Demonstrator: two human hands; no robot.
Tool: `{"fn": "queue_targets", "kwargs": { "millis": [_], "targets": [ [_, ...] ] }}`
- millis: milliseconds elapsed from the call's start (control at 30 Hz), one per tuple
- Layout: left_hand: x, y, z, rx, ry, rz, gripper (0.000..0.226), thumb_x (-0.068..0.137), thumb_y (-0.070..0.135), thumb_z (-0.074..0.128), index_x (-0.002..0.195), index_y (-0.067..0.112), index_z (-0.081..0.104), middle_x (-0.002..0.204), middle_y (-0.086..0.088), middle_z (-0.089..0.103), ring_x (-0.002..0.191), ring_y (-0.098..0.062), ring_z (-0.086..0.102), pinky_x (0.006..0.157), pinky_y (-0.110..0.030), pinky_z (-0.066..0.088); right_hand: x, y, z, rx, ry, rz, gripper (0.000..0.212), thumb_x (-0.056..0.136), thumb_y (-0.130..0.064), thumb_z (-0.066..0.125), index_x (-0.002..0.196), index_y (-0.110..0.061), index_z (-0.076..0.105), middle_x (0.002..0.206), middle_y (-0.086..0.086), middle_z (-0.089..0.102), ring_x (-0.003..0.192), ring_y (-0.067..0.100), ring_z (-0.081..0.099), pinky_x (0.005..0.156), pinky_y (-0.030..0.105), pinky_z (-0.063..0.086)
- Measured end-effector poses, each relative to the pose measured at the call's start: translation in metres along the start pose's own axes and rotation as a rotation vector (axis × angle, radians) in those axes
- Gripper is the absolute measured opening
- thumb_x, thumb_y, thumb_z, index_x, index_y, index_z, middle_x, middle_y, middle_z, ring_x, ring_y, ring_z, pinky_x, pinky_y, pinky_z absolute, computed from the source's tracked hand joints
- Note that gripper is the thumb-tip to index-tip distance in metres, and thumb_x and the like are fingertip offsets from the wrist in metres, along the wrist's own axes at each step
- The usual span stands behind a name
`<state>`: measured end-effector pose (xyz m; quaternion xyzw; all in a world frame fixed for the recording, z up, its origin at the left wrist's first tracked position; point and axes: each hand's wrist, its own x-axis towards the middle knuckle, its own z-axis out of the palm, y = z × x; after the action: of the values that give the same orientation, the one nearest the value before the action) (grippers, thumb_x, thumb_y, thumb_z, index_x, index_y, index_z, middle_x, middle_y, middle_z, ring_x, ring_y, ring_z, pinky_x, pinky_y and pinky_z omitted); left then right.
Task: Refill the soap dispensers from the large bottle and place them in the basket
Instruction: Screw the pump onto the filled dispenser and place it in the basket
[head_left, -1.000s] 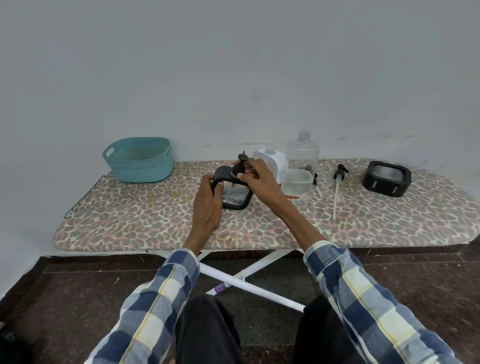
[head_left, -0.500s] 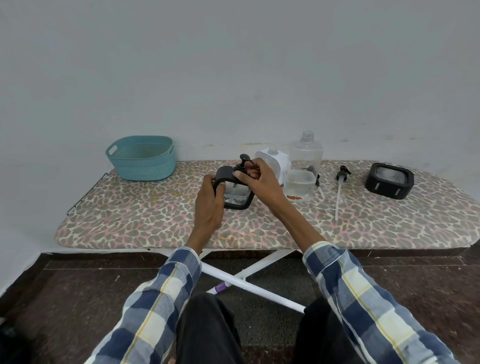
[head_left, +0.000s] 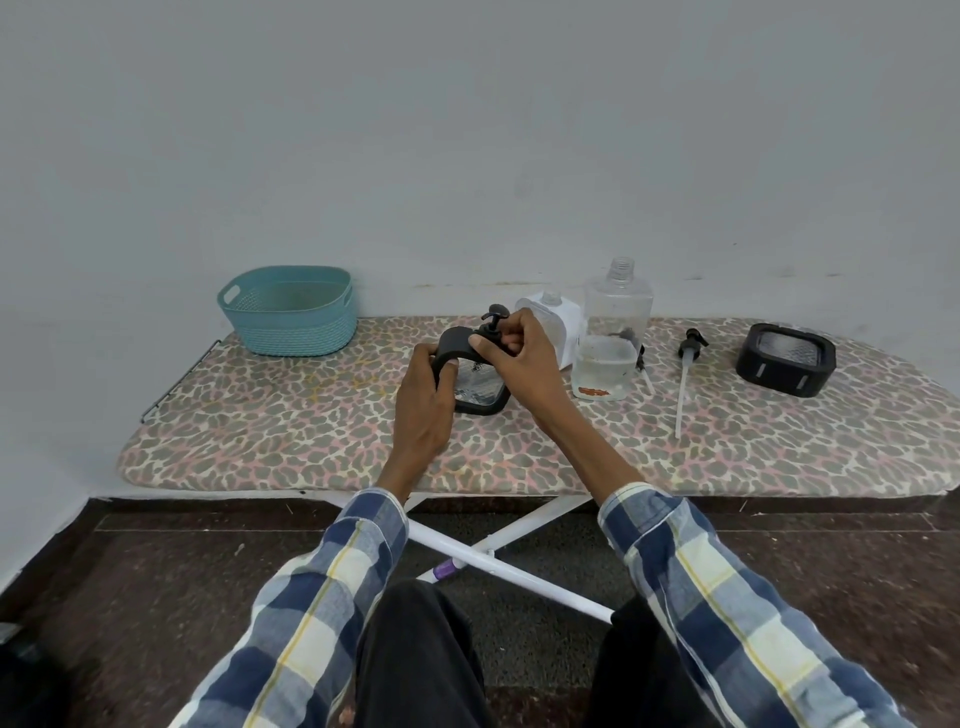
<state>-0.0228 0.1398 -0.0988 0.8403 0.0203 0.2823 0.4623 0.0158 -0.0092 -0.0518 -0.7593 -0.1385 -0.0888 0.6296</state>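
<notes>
Soap dispenser of black plastic with clear square sides (head_left: 475, 387) rests tilted on the leopard-print ironing board (head_left: 311, 441), near its middle. The left hand (head_left: 423, 410) is closed around its left edge and black top. The right hand (head_left: 522, 358) has its fingers pinched on the black pump head (head_left: 493, 319) at the top of it. Just right of it stand a white square bottle (head_left: 558, 322) and a large clear bottle (head_left: 613, 343), open, with some liquid in the bottom. A loose black pump with a long tube (head_left: 685, 374) lies further right. A second black dispenser (head_left: 784, 358) lies near the right end. The teal woven plastic basket (head_left: 288, 312) stands at the left end.
</notes>
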Motion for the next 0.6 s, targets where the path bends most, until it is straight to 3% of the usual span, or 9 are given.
{"fn": "queue_targets", "kwargs": {
  "millis": [167, 233, 400, 600],
  "targets": [
    [0.0011, -0.0025, 0.0004, -0.031, 0.005, -0.026, 0.034, 0.104, 0.046, 0.038, 0.115, 0.018, 0.053, 0.094, 0.004, 0.059, 0.078, -0.014, 0.055, 0.068, -0.036, 0.042, -0.001, 0.0033, -0.0018, -0.036, -0.067, -0.053, 0.033, 0.103, -0.026, 0.071, 0.132, -0.013, 0.064, 0.117, 0.001, 0.056, 0.1, 0.002, 0.058, 0.088, 0.01, 0.047],
    [0.0016, -0.0022, 0.0004, -0.025, 0.009, -0.018, 0.037, 0.103, 0.048, 0.038, 0.117, 0.018, 0.053, 0.097, 0.005, 0.06, 0.081, -0.014, 0.056, 0.069, -0.036, 0.044, 0.002, 0.0033, -0.005, -0.018, -0.088, -0.038, 0.028, 0.103, -0.024, 0.071, 0.129, -0.016, 0.067, 0.116, 0.0, 0.058, 0.098, 0.0, 0.06, 0.087, 0.009, 0.048],
    [0.0005, -0.003, 0.0011, -0.009, 0.009, -0.008, 0.038, 0.104, 0.049, 0.038, 0.122, 0.018, 0.053, 0.101, 0.002, 0.063, 0.084, -0.016, 0.059, 0.072, -0.036, 0.046, 0.006, 0.0037, -0.0012, -0.01, -0.051, 0.014, 0.033, 0.097, -0.028, 0.078, 0.123, -0.012, 0.064, 0.106, -0.001, 0.066, 0.095, 0.011, 0.062, 0.091, 0.025, 0.055],
    [0.0028, -0.004, 0.0011, -0.015, 0.016, -0.039, 0.032, 0.106, 0.045, 0.04, 0.114, 0.017, 0.052, 0.092, 0.004, 0.059, 0.078, -0.016, 0.054, 0.067, -0.038, 0.04, 0.0057, 0.0035, -0.0063, -0.088, -0.109, -0.096, 0.025, 0.102, -0.028, 0.071, 0.126, -0.018, 0.072, 0.113, 0.006, 0.057, 0.092, 0.006, 0.055, 0.087, 0.012, 0.046]
  ]
}}
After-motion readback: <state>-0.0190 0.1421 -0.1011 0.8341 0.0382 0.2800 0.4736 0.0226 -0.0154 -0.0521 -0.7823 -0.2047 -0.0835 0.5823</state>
